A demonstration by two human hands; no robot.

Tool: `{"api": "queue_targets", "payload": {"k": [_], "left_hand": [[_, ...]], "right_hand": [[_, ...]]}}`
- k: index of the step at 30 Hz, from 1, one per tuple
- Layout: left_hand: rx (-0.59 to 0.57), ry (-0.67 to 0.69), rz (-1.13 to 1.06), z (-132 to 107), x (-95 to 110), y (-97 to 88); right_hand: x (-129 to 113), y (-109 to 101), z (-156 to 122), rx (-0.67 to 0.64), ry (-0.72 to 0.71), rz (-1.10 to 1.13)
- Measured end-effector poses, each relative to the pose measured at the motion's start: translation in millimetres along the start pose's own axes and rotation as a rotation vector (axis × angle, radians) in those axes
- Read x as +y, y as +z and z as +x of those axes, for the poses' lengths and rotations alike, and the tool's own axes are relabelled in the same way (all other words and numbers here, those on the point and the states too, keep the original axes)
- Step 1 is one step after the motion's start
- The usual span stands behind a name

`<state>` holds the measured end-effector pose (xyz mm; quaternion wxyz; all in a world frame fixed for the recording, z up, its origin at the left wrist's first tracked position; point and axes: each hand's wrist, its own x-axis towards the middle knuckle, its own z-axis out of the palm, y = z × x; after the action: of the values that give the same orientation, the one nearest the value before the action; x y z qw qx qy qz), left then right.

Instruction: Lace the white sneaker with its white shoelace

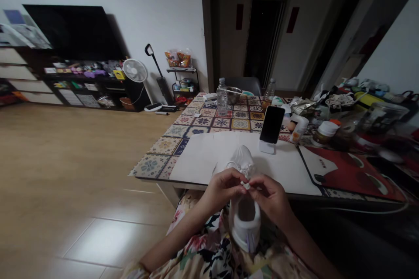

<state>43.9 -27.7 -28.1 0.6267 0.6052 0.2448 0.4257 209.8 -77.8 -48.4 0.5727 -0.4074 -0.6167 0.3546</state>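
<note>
A white sneaker [248,232] rests across my lap with its heel toward me, and its far end leans at the table's front edge. White laces [241,160] run over its front part. From the left, my left hand [227,184] reaches over the shoe opening, its thumb and fingers pinched on a small white bit of shoelace [245,185]. My right hand [266,194] pinches the same bit from the other side, the fingertips of both hands nearly touching. Exactly how the lace is folded there is too small to make out.
A white sheet [203,152] covers the near part of the patterned table [157,161]. A phone [272,124] stands upright on a white stand. Behind are a plastic bottle [222,98] and a metal bowl [233,95]. Jars, packets and a red-and-white board [347,168] crowd the right side.
</note>
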Motion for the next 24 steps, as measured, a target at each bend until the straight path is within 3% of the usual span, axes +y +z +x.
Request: {"api": "queue_targets", "payload": {"k": [5,13,19,21,24], "left_hand": [[0.062,0.090,0.154,-1.3,1.8,2.4],[0.049,0.036,0.220,-5.0,-2.9,2.2],[0.091,0.101,0.208,-6.5,-11.7,-4.0],[0.080,0.115,0.243,-6.6,-12.8,-5.9],[0.078,0.144,0.265,-6.5,-11.7,-6.1]], "right_hand": [[-9.5,-1.4,-1.0,0.005,-0.048,-0.103],[-1.5,5.7,-0.4,0.271,-0.003,-0.041],[-12.2,-6.0,3.9,-0.020,-0.284,-0.418],[-12.3,-7.6,4.1,-0.019,-0.294,-0.451],[-9.1,-5.9,3.1,-0.020,-0.187,-0.373]]}}
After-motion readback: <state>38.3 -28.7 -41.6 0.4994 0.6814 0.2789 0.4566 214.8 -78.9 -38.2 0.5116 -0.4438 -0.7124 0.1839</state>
